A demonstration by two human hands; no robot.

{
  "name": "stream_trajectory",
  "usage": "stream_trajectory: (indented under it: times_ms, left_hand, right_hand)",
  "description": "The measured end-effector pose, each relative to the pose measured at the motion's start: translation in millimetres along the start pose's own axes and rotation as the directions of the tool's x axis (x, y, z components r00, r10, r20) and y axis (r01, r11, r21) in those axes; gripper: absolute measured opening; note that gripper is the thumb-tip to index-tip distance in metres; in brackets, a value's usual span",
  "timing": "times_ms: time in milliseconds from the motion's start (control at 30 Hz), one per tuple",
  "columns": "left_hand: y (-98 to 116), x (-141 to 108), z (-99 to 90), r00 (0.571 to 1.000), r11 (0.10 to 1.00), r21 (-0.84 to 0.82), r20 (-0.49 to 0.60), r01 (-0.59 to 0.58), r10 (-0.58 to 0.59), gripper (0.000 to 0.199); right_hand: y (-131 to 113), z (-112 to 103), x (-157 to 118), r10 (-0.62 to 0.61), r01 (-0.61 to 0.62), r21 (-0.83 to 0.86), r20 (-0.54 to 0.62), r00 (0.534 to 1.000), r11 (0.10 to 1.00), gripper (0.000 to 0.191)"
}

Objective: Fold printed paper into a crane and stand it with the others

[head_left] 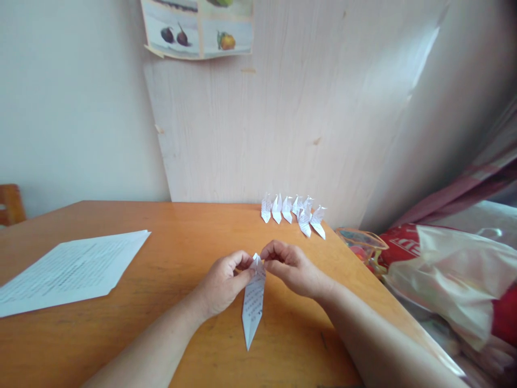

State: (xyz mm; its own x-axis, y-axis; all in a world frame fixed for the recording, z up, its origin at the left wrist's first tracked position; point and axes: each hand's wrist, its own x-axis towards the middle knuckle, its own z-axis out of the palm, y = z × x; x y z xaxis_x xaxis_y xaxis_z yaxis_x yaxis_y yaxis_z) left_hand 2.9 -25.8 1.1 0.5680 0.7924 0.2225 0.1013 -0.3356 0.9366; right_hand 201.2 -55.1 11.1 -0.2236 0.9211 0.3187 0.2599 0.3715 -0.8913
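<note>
Folded paper strip point(253, 302) with handwritten marks, positioned above the near middle of an orange-brown worktop point(194, 231), its pointed lower end directed toward the viewer; the left hand point(226, 283) pinches its upper part between thumb and fingers, while the right hand point(293, 269) has bent fingers and thumb at the opposite side of the top, although whether these grip the paper cannot be told. A group of white paper figures point(287, 211) stands at the worktop's far right corner, well apart from the hands, and printed sheets point(76, 269) lie at left.
</note>
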Motion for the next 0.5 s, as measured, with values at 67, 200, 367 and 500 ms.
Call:
stream_trajectory:
  times_ms: [67,200,367,500]
  left_hand:
    - [-0.2,0.0,0.2,1.000,1.000,-0.013,-0.002,-0.002,0.002,0.020]
    - [-0.4,-0.4,-0.1,1.000,1.000,0.001,-0.007,0.005,-0.005,0.019]
    - [0.1,-0.7,-0.6,1.000,1.000,0.004,0.004,0.007,-0.007,0.017]
    - [0.6,-0.7,-0.5,1.000,1.000,0.014,-0.008,-0.002,0.002,0.017]
  right_hand:
    - [-0.5,0.0,0.2,0.009,-0.009,0.008,-0.005,1.000,1.000,0.002]
    - [-0.4,0.2,0.4,0.013,-0.013,0.003,0.006,1.000,1.000,0.004]
    - [-0.4,0.1,0.0,0.006,-0.006,0.000,0.005,1.000,1.000,0.009]
    - [3.5,2.9,-0.5,0.039,-0.040,0.010,0.014,0.999,0.999,0.018]
